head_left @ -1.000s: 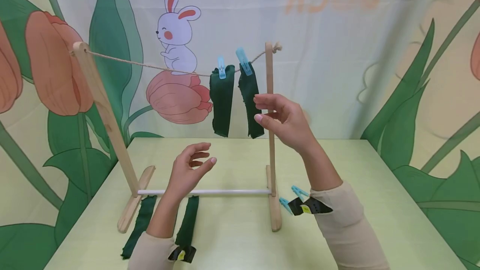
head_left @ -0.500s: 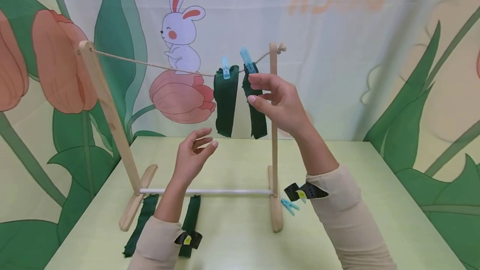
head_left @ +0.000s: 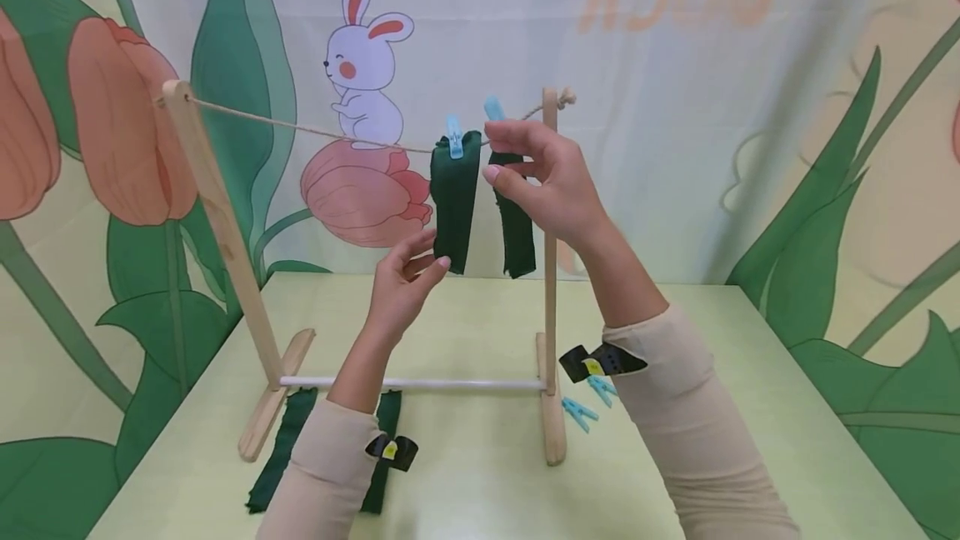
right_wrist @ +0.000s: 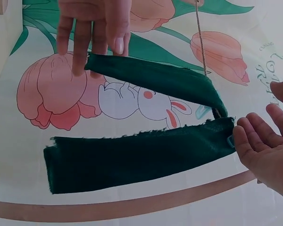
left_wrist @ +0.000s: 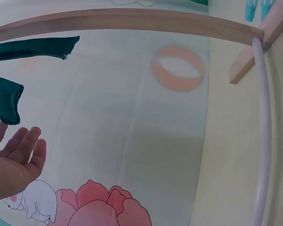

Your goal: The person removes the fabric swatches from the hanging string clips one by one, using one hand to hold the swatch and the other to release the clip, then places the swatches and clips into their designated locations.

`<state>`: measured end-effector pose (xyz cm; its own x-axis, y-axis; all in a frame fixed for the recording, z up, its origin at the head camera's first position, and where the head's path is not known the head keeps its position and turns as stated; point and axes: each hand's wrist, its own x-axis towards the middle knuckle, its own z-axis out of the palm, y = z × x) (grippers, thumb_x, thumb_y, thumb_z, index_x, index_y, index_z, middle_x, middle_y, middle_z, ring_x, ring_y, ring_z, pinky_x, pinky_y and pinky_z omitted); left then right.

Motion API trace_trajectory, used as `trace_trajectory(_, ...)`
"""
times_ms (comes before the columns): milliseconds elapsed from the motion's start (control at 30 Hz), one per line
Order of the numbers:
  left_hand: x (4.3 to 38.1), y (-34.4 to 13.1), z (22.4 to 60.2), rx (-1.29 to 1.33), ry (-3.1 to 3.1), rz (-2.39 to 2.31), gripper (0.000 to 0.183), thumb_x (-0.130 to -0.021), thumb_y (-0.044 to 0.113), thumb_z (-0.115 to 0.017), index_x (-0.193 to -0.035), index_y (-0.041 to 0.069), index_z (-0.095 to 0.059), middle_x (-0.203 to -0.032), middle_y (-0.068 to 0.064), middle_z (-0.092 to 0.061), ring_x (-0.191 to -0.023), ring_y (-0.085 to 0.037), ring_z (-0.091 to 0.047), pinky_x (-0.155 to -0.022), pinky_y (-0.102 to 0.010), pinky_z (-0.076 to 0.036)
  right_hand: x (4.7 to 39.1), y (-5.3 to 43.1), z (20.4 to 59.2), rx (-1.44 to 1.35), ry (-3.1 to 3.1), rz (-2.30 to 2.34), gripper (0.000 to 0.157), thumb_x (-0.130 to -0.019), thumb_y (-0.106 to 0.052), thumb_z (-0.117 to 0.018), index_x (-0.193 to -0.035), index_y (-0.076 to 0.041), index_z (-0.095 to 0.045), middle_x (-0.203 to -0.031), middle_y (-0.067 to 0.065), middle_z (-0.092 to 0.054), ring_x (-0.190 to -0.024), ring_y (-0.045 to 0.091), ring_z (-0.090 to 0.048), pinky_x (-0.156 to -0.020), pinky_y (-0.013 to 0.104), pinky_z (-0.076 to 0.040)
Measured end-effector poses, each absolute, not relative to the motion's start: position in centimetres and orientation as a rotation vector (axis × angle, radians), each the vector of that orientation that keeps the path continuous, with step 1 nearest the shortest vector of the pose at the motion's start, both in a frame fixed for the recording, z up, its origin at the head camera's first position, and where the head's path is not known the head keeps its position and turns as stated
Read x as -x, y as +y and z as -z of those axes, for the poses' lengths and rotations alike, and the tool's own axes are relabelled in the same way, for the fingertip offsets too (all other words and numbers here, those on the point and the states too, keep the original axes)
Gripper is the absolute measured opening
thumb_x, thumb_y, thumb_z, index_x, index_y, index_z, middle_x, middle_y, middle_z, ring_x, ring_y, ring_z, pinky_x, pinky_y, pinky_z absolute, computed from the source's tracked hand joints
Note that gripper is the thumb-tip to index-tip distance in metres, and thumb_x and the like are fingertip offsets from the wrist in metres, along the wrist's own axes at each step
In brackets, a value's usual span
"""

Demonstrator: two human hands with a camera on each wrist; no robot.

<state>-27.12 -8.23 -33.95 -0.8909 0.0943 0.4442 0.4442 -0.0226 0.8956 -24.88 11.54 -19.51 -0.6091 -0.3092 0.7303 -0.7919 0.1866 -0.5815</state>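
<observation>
The left hanging strip (head_left: 456, 211), dark green cloth, is pegged to the rope by a blue peg (head_left: 454, 138), its long axis running nearly straight down. Beside it, with a narrow gap between, I have the right hanging strip (head_left: 517, 227), its lower end drifting slightly toward the right post (head_left: 551, 315); a second peg (head_left: 493, 108) shows above it.

The relation I judge most telling: my left hand (head_left: 401, 290) lies low and to the left of the left hanging strip, right at its bottom end, while my right hand (head_left: 551, 182) sits high, in front of the right hanging strip near its pegged end. So the left is nearer the one's foot, the right nearer the other's head.

My left fingers are spread and relaxed, thumb overlapping the cloth's edge; I cannot tell whether it presses. My right hand is loosely curved, thumb and fingers well parted, and I see no grip on cloth or peg; contact there I cannot confirm.

Farther out, the rope (head_left: 300, 128) slopes up to the left post (head_left: 217, 215). Below, a white rod (head_left: 465, 385) spans the stand, two more strips (head_left: 281, 457) lie partly behind my left sleeve (head_left: 333, 448), and loose pegs (head_left: 579, 413) rest right of the stand on the table (head_left: 480, 482).
</observation>
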Motion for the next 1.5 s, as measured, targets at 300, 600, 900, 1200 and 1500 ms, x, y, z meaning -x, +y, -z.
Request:
trace_trajectory(300, 27.4, -7.5, 33.8, 0.532, -1.881, 1.996, 0.031, -0.086, -0.001, -0.063, -0.117, -0.003, -0.058, -0.101, -0.016, -0.060, -0.088, -0.020, -0.058, -0.078, -0.023, -0.049, 25.2, 10.4, 18.2, -0.992, -2.115, -1.397, 0.040, -0.087, -0.003, -0.063, -0.125, 0.005, -0.053, -0.124, 0.013, -0.055, -0.112, 0.022, -0.052, -0.091, 0.031, -0.044)
trace_trajectory(600, 27.8, -7.9, 35.2, 0.464, -1.882, 1.945, 0.023, -0.084, -0.002, -0.065, -0.106, -0.005, -0.062, -0.093, -0.013, -0.063, -0.079, -0.016, -0.058, -0.072, -0.022, -0.049, 25.4, 9.2, 17.8, -0.905, -2.186, -1.328, 0.039, -0.088, -0.006, -0.062, -0.124, 0.003, -0.053, -0.122, 0.015, -0.056, -0.112, 0.022, -0.053, -0.089, 0.029, -0.045)
trace_trajectory(900, 27.7, -7.9, 35.6, 0.467, -1.851, 1.984, 0.021, -0.083, -0.006, -0.064, -0.104, -0.007, -0.062, -0.090, -0.014, -0.063, -0.073, -0.012, -0.058, -0.068, -0.020, -0.049, 25.3, 8.2, 17.4, -0.750, -2.260, -1.363, 0.039, -0.088, -0.006, -0.062, -0.126, 0.001, -0.052, -0.124, 0.011, -0.055, -0.112, 0.019, -0.054, -0.089, 0.024, -0.044)
trace_trajectory(1200, 27.7, -8.1, 36.0, 0.499, -1.879, 1.985, 0.020, -0.083, -0.009, -0.062, -0.103, -0.010, -0.061, -0.089, -0.019, -0.062, -0.072, -0.013, -0.057, -0.066, -0.019, -0.050, 25.4, 7.3, 17.3, -0.652, -2.402, -1.311, 0.047, -0.088, -0.011, -0.064, -0.131, -0.003, -0.048, -0.127, 0.011, -0.054, -0.096, 0.017, -0.057, -0.078, 0.028, -0.049)
trace_trajectory(1500, 27.5, -8.3, 36.0, 0.521, -1.876, 1.950, 0.019, -0.084, -0.005, -0.063, -0.102, -0.005, -0.062, -0.088, -0.014, -0.063, -0.073, -0.015, -0.060, -0.069, -0.024, -0.052, 25.5, 6.8, 17.1, -0.589, -2.411, -1.211, 0.043, -0.086, -0.010, -0.067, -0.125, -0.002, -0.054, -0.109, 0.010, -0.062, -0.091, 0.018, -0.060, -0.075, 0.028, -0.050)
